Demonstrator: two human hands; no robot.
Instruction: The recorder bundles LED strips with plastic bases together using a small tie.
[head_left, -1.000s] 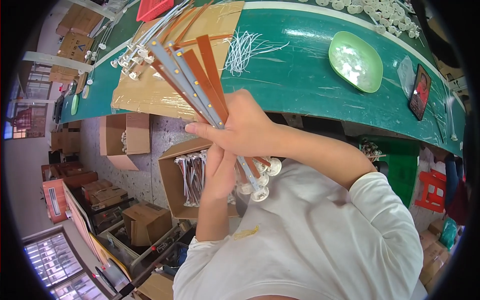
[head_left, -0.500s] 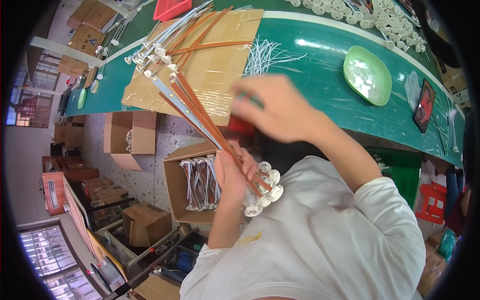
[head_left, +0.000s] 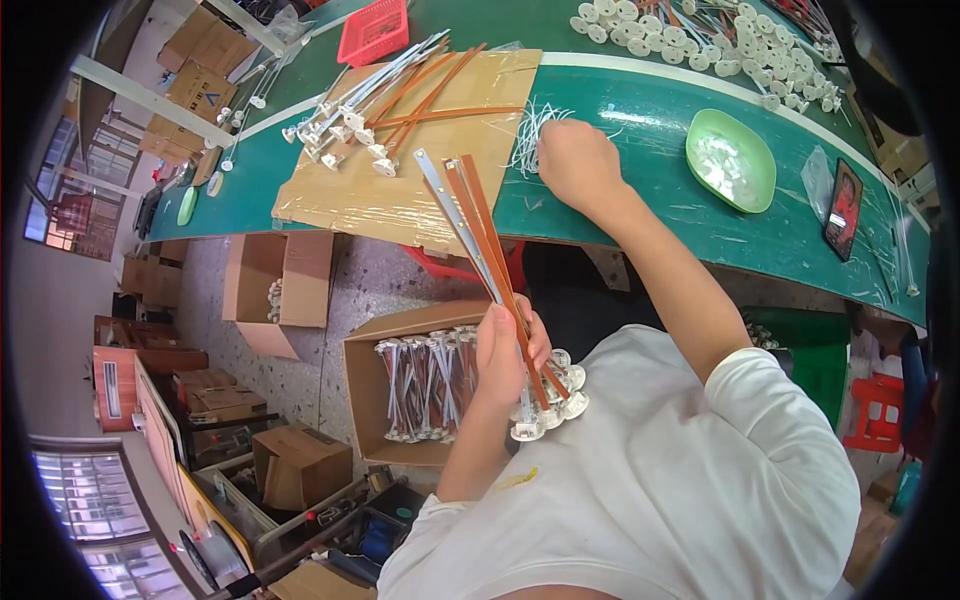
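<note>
My left hand [head_left: 508, 345] grips a bundle of long orange and grey strips [head_left: 478, 240] that end in white round caps [head_left: 549, 404] near my chest; the strips point up toward the green table [head_left: 640, 200]. My right hand [head_left: 578, 160] reaches out over the table and rests its fingers on a loose pile of thin white ties [head_left: 533, 130]. Whether it has pinched one is hidden. More strips with white caps [head_left: 385, 105] lie on a brown cardboard sheet [head_left: 400, 190] to the left of that hand.
A green dish [head_left: 731, 160] with small white parts and a dark phone [head_left: 842, 210] lie right. White round caps [head_left: 700, 45] cover the far side, beside a red basket [head_left: 375, 30]. An open carton [head_left: 425, 385] of finished bundles stands below the table, with other cartons [head_left: 275, 290].
My right hand let go of the bundle and reached out to the white ties on the table. My left hand lowered the bundle toward my chest.
</note>
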